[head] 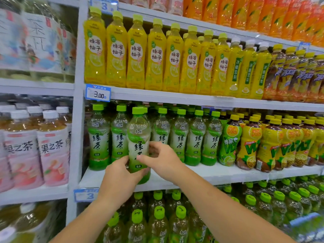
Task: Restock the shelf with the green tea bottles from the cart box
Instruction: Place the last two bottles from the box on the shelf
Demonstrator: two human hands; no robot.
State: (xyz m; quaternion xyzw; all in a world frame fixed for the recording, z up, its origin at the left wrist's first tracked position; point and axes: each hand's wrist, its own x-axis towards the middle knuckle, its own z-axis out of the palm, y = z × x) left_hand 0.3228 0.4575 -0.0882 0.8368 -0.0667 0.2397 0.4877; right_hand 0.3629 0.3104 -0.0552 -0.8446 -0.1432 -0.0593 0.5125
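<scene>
Bottle [138, 137] at shelf [219, 174] edge

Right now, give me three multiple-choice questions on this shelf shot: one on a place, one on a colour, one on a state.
1. Where is the held bottle?
A. In front of the green tea row on the middle shelf
B. Up among the orange bottles
C. Lying in a box

2. What colour is its cap?
A. White
B. Green
C. Red

3. How is the bottle held?
A. By one hand only
B. By both hands
C. By no hand

Answers:
1 A: it is upright just in front of that row, its base at the shelf's front edge.
2 B: the cap is bright green.
3 B: the left hand grips its lower part and the right hand pinches its label side.
</scene>
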